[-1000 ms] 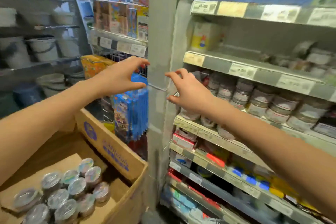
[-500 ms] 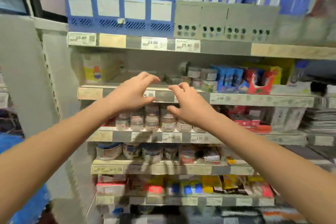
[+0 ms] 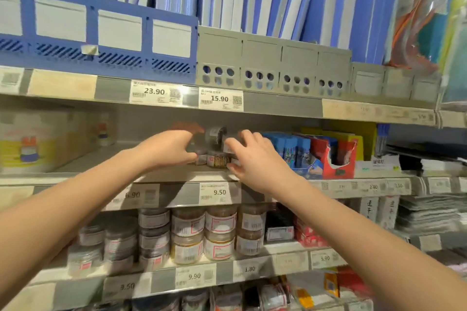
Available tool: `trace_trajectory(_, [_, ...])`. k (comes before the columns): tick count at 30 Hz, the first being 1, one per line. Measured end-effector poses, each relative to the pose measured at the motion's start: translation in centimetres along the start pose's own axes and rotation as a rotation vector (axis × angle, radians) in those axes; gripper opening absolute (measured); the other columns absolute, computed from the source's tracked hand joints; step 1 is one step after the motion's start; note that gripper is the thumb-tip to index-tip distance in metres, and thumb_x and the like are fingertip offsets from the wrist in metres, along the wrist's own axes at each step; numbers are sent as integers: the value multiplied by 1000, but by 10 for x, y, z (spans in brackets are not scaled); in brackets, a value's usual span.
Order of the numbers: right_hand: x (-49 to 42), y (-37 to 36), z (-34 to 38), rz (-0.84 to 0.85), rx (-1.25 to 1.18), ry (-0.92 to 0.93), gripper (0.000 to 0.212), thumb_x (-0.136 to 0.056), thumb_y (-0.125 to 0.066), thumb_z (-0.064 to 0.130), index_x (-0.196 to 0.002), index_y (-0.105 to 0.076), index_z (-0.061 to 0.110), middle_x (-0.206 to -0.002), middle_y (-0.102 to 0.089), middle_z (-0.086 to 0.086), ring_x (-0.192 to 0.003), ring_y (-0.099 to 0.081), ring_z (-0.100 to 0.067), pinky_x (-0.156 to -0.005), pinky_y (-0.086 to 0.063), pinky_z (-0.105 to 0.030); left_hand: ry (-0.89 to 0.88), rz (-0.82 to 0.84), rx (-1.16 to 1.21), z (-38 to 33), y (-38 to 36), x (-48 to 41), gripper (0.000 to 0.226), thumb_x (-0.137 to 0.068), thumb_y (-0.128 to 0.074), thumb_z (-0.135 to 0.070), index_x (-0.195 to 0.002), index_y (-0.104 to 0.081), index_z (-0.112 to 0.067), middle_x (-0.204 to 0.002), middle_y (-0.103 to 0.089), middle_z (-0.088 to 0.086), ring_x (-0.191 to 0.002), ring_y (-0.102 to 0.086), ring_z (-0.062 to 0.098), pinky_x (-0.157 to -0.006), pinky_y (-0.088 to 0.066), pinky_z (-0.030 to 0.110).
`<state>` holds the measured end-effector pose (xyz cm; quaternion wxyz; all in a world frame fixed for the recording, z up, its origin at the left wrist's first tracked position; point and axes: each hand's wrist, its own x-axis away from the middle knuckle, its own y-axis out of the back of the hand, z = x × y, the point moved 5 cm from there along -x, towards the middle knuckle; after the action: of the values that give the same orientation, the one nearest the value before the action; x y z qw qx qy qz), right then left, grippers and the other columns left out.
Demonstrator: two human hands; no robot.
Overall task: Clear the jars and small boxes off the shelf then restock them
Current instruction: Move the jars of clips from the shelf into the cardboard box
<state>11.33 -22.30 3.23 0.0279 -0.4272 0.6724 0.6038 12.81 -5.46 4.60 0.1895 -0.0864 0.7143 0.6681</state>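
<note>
Two hands seemingly flank jars.

Bright, even shop light, no hard glare. Soft shadow sits under the shelf lip just below the left hand and right hand. Both hands smear with motion blur. Price tags above them read sharp. Far left of the hands, boxes blur; shelf lines bow at the edges.
</note>
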Motion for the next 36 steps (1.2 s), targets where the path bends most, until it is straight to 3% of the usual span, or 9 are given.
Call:
trace_trajectory(2, [-15,-4,-6,36,45,6,47,-96,-47,36,-139,-35,22,-136,-39,-14,-119,-42,-35,-100,-34,-45,35,63,-20,1,-7,-13,48,-95,-54,-38,-134,-46,-11,-125,-55,4,-106,-53,23,-83,-42,30])
trace_trajectory(5, [-33,-10,-18,102,67,5,42,-96,-46,35,-138,-43,27,-137,-40,-14,-122,-44,-39,-105,-34,-50,-60,-14,48,-3,-9,-38,78,-87,-65,-40,-149,-23,-16,-150,-34,8,-133,-38,28,-108,-33,35])
trace_trajectory(8, [-45,-21,-23,169,88,16,46,-98,-44,34,-143,-36,34,-144,-31,-15,-129,-36,-40,-112,-22,-53,-171,-46,117,-13,-14,-52,84,-82,-68,-47,-149,-24,-26,-153,-29,1,-130,-42,24,-108,-32,31])
trace_trajectory(12, [-59,-31,-21,203,142,62,46,-97,-45,39,-141,-34,40,-147,-27,-12,-128,-37,-36,-110,-19,-56,-311,-18,118,-25,-19,-68,84,-77,-76,-34,-146,-28,-34,-154,-21,-12,-140,-22,13,-114,-22,34])
trace_trajectory(18, [-73,-42,-17,301,183,78,41,-95,-48,33,-135,-40,37,-143,-32,-8,-122,-45,-31,-108,-26,-52,-322,47,96,-24,-23,-84,79,-72,-80,-31,-138,-37,-29,-134,-41,-3,-118,-46,17,-98,-39,30])
trace_trajectory(23, [-76,-46,-13,235,210,75,34,-95,-48,31,-129,-46,37,-137,-34,-8,-114,-47,-35,-105,-26,-51,-320,-55,200,-8,-27,-84,73,-68,-82,-32,-127,-41,-34,-122,-43,-7,-109,-49,14,-93,-37,25])
trace_trajectory(26, [-69,-42,-9,144,201,99,35,-96,-48,28,-130,-46,37,-133,-34,-9,-110,-45,-37,-102,-27,-48,-293,-95,201,2,-24,-80,61,-69,-82,-36,-113,-40,-42,-112,-48,-16,-106,-52,11,-94,-44,32])
trace_trajectory(32, [-47,-27,5,17,164,124,41,-95,-47,20,-130,-52,39,-139,-34,-16,-108,-49,-42,-107,-25,-55,-163,-165,201,5,-16,-57,74,-74,-80,-33,-135,-39,-30,-136,-48,-7,-117,-51,19,-97,-41,30])
trace_trajectory(36, [-27,-6,15,-1,108,164,36,-97,-44,18,-130,-51,32,-136,-35,-19,-104,-50,-41,-91,-40,-48,-77,-70,216,14,-12,-33,71,-74,-76,-46,-133,-46,-21,-131,-54,2,-111,-55,23,-95,-46,37])
